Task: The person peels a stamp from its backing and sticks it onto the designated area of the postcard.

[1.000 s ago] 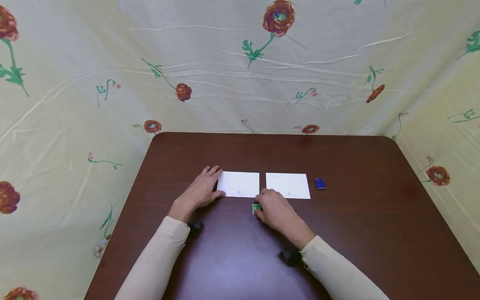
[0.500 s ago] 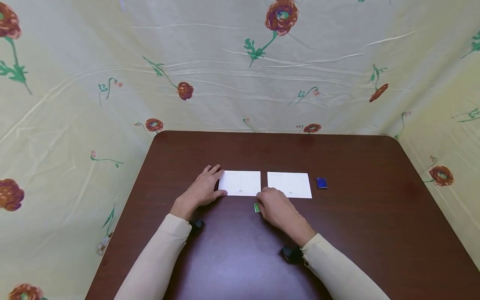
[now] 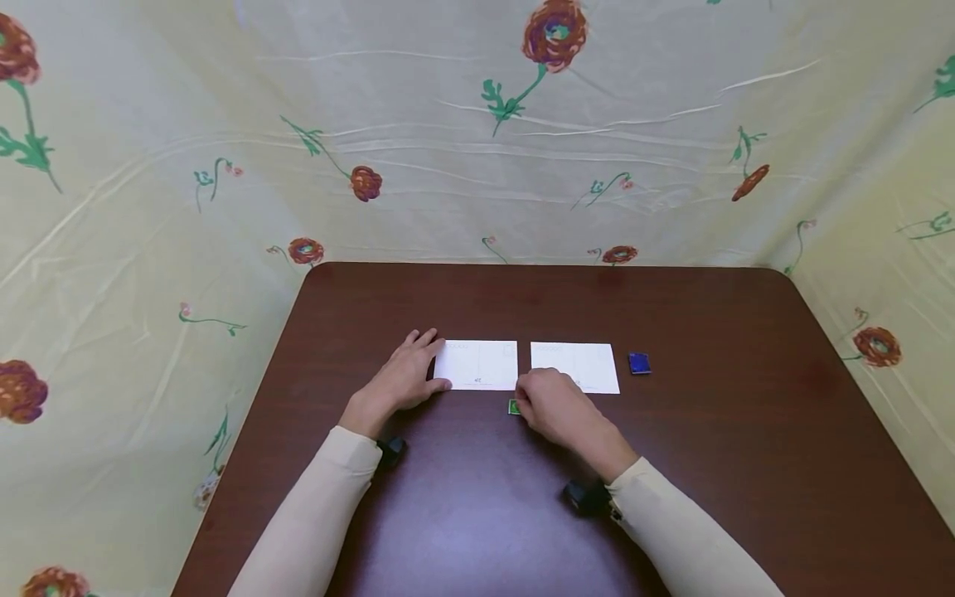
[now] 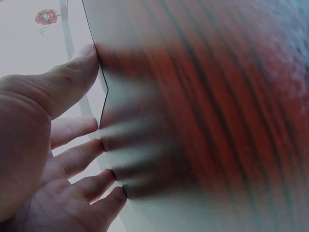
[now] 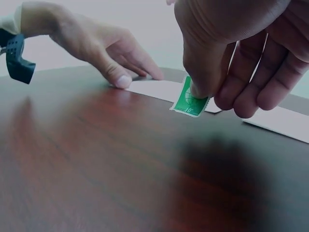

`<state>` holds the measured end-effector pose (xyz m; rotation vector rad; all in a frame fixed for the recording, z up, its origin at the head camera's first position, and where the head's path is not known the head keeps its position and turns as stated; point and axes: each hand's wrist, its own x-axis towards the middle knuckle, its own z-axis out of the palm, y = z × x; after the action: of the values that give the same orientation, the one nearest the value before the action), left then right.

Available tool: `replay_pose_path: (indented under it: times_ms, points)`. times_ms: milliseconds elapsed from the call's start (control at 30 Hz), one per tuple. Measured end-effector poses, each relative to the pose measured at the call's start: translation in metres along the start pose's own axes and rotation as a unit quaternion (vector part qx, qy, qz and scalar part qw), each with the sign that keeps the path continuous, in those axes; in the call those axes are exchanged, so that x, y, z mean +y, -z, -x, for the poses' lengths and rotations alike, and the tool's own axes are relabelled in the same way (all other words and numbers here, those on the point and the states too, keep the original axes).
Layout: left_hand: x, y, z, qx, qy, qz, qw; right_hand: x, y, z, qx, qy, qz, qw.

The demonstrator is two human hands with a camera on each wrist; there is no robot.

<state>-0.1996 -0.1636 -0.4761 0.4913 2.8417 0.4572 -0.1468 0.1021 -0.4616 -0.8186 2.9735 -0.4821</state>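
"Pinching anything, are the right hand's (image 3: pixel 563 408) fingers (image 5: pixel 241 92)?"

"Yes, they're holding a green stamp (image 5: pixel 187 104), thumb across its face. The thumb is hiding part of it, so I'm not telling its long axis."

"Where is it sitting?"

"It's tilting, seemingly clear of the counter (image 3: pixel 448 514), poking from the fingers toward the counter's left edge. It's hanging just nearside of the left card's (image 3: pixel 477 365) near right corner, so the right hand is lying nearer than the left."

"And the left hand (image 3: pixel 399 377)?"

"It's spreading straight fingers along that card's left edge, gripping nothing."

"Farther out?"

"The right card (image 3: pixel 589 361) is showing partly behind the right hand; a blue square (image 3: pixel 639 363) is lying beyond, toward the counter's right edge."
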Motion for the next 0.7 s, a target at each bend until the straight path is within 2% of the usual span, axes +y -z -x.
replay_pose_path:
  times_ms: [433,700]
  points:
    - [-0.001,-0.002,0.000,-0.001,-0.006,0.002,1.0000,-0.006,0.017,-0.010,0.010,0.005,-0.002,1.000]
    - [-0.002,0.001,0.002,-0.013,-0.006,0.027,0.9995,-0.016,0.025,-0.017,0.016,0.020,0.005,1.000]
